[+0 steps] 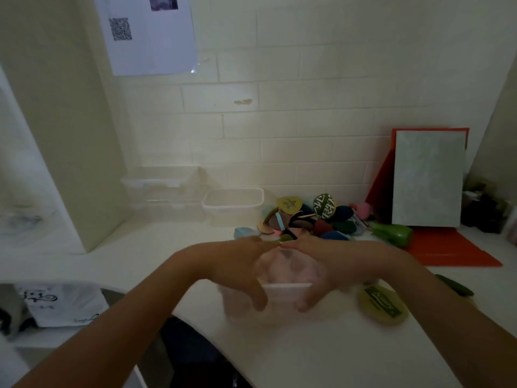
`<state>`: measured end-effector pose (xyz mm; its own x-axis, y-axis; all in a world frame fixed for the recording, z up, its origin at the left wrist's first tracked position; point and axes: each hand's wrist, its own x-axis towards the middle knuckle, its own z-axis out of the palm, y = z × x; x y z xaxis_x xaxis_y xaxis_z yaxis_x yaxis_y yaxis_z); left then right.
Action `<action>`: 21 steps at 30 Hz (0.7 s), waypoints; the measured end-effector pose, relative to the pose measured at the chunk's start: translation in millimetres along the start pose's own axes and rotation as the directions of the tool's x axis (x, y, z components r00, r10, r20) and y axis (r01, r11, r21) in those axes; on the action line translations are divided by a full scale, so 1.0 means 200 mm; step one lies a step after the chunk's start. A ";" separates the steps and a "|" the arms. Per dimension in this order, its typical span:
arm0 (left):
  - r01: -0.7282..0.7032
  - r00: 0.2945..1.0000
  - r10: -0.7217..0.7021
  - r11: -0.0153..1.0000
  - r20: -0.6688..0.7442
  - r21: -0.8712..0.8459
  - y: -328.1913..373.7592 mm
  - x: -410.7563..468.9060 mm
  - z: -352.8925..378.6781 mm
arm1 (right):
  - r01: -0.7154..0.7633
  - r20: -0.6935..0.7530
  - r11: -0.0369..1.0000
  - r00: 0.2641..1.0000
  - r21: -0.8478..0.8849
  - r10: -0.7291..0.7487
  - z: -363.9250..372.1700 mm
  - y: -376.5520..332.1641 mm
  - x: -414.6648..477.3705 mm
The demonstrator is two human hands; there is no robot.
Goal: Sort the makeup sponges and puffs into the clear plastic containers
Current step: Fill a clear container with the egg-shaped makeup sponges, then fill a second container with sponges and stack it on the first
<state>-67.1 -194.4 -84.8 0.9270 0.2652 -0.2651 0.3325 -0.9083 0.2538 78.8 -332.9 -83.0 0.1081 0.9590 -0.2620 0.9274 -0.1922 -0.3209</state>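
The white countertop carries the clear plastic tub gripped by the left hand and right hand, a round olive-yellow puff just right of that grip, a heap of many-coloured puffs and sponges just beyond it, an empty clear rectangular container beyond-left, and a flat orange-red mat beyond-right.

A single wide-angle camera on the person's head looks forward and down across a white counter and faces a tiled wall almost squarely. It sits close to the work. Both forearms come in from the lower corners, and the left hand and right hand grip a clear container just below the middle of the picture. The pile of sponges and puffs lies farther back, right of centre, near the foot of the wall. A sheet of paper on the wall reaches the top edge. The hands and container are blurred.
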 end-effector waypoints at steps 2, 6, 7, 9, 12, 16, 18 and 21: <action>0.002 0.998 -0.005 0.999 -0.069 -0.038 -0.08 -0.03 -0.05 | 0.041 -0.092 0.999 0.995 0.033 -0.038 -0.06 -0.03 0.03; 0.055 0.959 -0.083 0.993 -0.273 -0.107 -0.31 -0.10 -0.14 | 0.020 -0.384 0.979 0.921 0.204 0.061 -0.20 -0.02 0.21; 0.074 0.944 -0.112 0.989 -0.312 -0.130 -0.38 -0.11 -0.15 | 0.007 -0.438 0.975 0.894 0.221 0.092 -0.23 0.00 0.28; 0.136 0.923 -0.189 0.975 -0.336 -0.175 -0.52 -0.12 -0.16 | 0.000 -0.539 0.977 0.834 0.215 0.119 -0.27 0.04 0.42; 0.235 0.911 -0.283 0.954 -0.301 -0.187 -0.69 -0.14 -0.15 | -0.020 -0.608 0.978 0.781 0.206 0.145 -0.28 0.07 0.63; 0.310 0.909 -0.345 0.935 -0.235 -0.175 -0.84 -0.12 -0.14 | -0.035 -0.595 0.984 0.792 0.175 0.135 -0.23 0.06 0.86; 0.314 0.910 -0.345 0.935 -0.231 -0.163 -0.89 -0.11 -0.14 | -0.059 -0.592 0.989 0.796 0.134 0.128 -0.18 0.05 0.96; 0.300 0.912 -0.333 0.939 -0.238 -0.166 -0.95 -0.09 -0.15 | -0.098 -0.610 0.994 0.785 0.047 0.106 -0.13 0.06 1.08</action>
<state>-141.2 -17.0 -101.5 0.7763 0.6215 -0.1052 0.6190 -0.7201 0.3136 123.1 -123.2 -119.4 0.4019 0.8595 0.3159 0.8945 -0.2947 -0.3363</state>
